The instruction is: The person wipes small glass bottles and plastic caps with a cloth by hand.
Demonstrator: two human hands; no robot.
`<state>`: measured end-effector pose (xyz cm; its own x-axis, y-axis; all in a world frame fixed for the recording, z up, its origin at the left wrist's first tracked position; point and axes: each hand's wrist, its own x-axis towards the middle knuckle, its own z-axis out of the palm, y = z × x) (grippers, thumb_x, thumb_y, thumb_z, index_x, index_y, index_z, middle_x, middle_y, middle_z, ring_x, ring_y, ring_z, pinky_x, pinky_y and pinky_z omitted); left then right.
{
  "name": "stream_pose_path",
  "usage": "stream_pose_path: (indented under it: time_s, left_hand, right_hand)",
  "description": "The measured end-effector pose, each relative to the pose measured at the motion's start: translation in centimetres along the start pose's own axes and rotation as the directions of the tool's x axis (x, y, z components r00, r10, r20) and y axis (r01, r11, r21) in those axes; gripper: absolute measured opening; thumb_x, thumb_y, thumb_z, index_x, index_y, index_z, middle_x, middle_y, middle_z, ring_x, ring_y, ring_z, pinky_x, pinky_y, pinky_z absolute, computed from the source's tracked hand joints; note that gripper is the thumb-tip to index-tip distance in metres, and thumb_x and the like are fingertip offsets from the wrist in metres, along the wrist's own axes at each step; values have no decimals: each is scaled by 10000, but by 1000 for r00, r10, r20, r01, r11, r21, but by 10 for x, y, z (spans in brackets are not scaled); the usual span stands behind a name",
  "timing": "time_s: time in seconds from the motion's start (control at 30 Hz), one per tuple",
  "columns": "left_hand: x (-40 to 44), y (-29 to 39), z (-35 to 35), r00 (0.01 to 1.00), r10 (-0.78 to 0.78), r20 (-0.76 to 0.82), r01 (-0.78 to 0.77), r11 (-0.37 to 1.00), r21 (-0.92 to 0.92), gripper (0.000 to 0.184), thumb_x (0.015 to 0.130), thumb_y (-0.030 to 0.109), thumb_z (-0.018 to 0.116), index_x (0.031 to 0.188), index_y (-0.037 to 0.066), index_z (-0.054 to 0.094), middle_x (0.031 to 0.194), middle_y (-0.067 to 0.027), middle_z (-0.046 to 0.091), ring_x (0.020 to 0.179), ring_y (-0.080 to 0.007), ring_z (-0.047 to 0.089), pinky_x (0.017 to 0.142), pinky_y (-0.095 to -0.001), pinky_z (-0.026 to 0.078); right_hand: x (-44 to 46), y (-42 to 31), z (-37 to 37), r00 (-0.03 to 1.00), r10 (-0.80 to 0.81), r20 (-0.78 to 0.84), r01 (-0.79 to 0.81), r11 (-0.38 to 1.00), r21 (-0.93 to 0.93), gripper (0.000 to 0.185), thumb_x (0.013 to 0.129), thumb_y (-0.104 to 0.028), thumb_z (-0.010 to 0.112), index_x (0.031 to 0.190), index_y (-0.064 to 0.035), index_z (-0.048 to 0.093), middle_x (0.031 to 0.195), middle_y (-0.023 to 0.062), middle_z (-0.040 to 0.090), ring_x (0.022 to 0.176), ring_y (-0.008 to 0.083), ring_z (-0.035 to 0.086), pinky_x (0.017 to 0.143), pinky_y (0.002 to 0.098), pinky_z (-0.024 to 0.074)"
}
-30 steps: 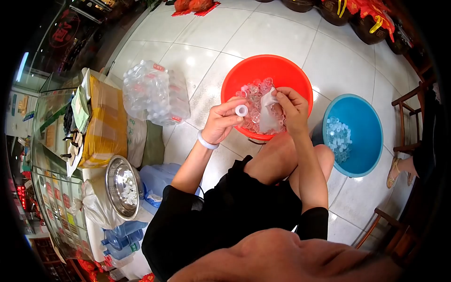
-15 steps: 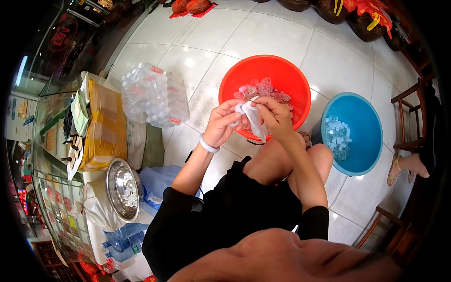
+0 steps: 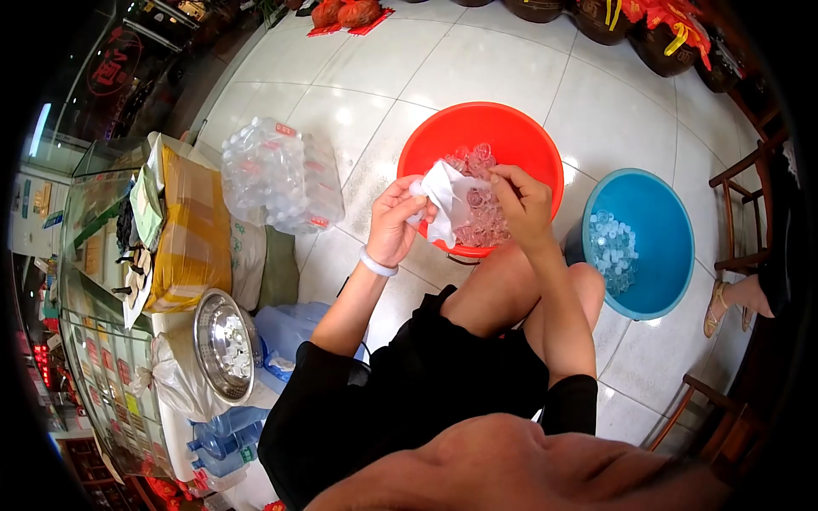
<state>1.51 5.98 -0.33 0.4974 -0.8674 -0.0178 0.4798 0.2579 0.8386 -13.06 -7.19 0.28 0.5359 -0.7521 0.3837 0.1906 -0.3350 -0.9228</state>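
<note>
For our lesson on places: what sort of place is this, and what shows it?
Probably a shop, judging by the glass display case, the dark jars with red coverings and the plastic-wrapped bottles on the floor.

The hands [image 3: 394, 226] have drawn apart, and the white sheet [image 3: 445, 198] spreads wider between them.

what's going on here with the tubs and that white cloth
A person is handling a white cloth at a red tub: the left hand grips it, the right hand pinches its edge. Small clear pieces fill part of that tub; more small pieces lie in the blue tub.
</note>
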Motion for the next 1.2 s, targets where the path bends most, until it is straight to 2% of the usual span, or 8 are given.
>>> stream_pose_path:
  time_s: [0.07,0.13,0.23,0.43,0.6,0.87,1.07,1.2]
  left_hand:
    - [-1,3,0,1000,11,13,-11,1000,11,275,781,-7,525,1051,-23,479,833,-110,582,667,-162,561,573,-260,445]
    - [-1,5,1,999,23,26,-24,1000,20,261,779,-23,522,1037,-26,485,832,-112,585,676,-156,565,575,-253,449]
    - [-3,4,3,998,33,48,-38,995,93,280,785,6,528,1058,-28,475,845,-114,583,666,-170,558,573,-272,446]
    - [-5,1,8,999,35,13,-37,975,219,278,791,-9,531,1063,-34,483,819,-98,581,640,-137,546,540,-254,440]
    - [-5,3,3,994,4,106,-35,956,290,274,820,25,505,1087,-33,498,708,-74,561,581,-119,519,503,-236,413]
    - [-9,6,10,989,-33,145,-28,916,399,285,818,33,503,1087,-59,496,738,-84,564,549,-125,511,460,-216,388]
    - [-9,3,11,990,51,134,-107,884,456,279,815,34,511,1077,-61,499,709,-76,555,542,-119,505,461,-212,385]
    - [-9,2,15,993,9,122,-51,936,348,271,815,39,516,1069,-55,504,686,-68,544,532,-113,493,460,-207,376]
  right_hand:
    - [0,1,-1,999,-28,16,29,997,-74,110,795,-38,532,856,24,599,701,46,599,588,98,540,529,205,420]
    - [-2,-2,2,980,-173,93,190,957,-218,113,753,-67,544,832,-39,620,719,93,613,608,198,594,529,277,454]
    - [-5,-6,8,978,-154,142,177,969,-170,115,733,-74,548,814,-58,627,721,91,608,610,231,588,534,298,458]
    - [-6,-2,12,956,-204,213,244,953,-179,107,730,-82,541,790,-72,628,683,99,589,575,242,569,509,309,443]
    - [-7,1,8,946,-176,272,237,949,-210,104,730,-82,542,790,-66,624,655,103,569,557,249,557,491,316,429]
    - [-8,0,14,929,-249,272,298,942,-154,90,738,-59,525,786,-29,595,655,121,551,541,259,538,480,329,415]
    - [-11,10,19,925,-242,294,276,958,-82,109,745,-54,516,809,-23,598,664,128,554,550,265,537,489,325,411]
    - [-14,4,23,970,-11,244,-26,989,148,97,744,-57,520,777,-7,596,642,137,548,544,250,541,487,314,410]
